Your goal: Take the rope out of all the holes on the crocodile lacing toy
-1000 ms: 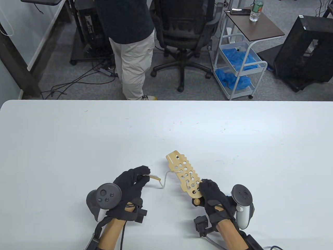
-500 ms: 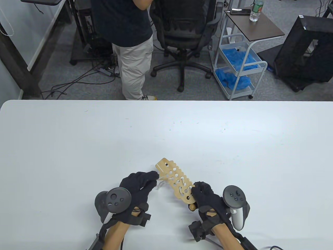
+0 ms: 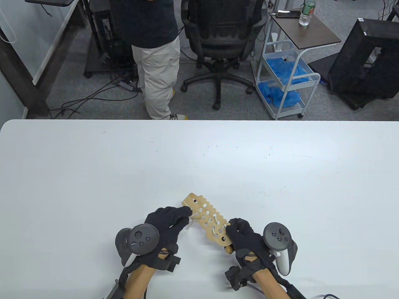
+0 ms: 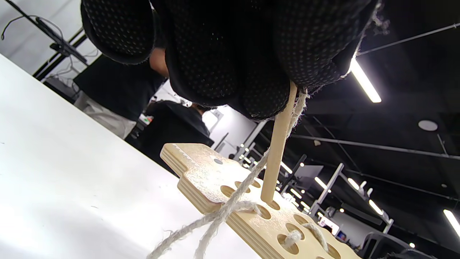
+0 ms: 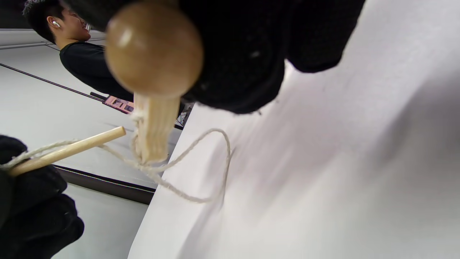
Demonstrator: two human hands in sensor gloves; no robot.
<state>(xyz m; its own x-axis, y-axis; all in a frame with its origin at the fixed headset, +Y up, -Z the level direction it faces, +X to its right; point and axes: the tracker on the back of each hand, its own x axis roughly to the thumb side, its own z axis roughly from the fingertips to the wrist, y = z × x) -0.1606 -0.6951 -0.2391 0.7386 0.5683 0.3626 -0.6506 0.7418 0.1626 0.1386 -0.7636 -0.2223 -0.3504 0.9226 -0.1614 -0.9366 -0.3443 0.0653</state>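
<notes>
Two hands had closed in on each other at lower centre of the table view. A second earlier your left hand (image 3: pixel 166 222) sat further left with a slack loop of rope (image 4: pixel 222 214) running out to the crocodile lacing toy (image 3: pixel 207 219); by this moment that gap was gone and the hand was right beside the board's left edge. You pinched the wooden needle (image 4: pixel 277 151) in your left fingertips, its tip pointed at a hole near the toy's upper end in the left wrist view. Whether the tip was inside the hole, cannot tell. Your right hand (image 3: pixel 244 238) gripped the toy's near end, above the round wooden knob (image 5: pixel 154 48), holding it tilted off the white table (image 3: pixel 93 171). Rope was laced through several holes, so my read: unthreading was only partly done.
</notes>
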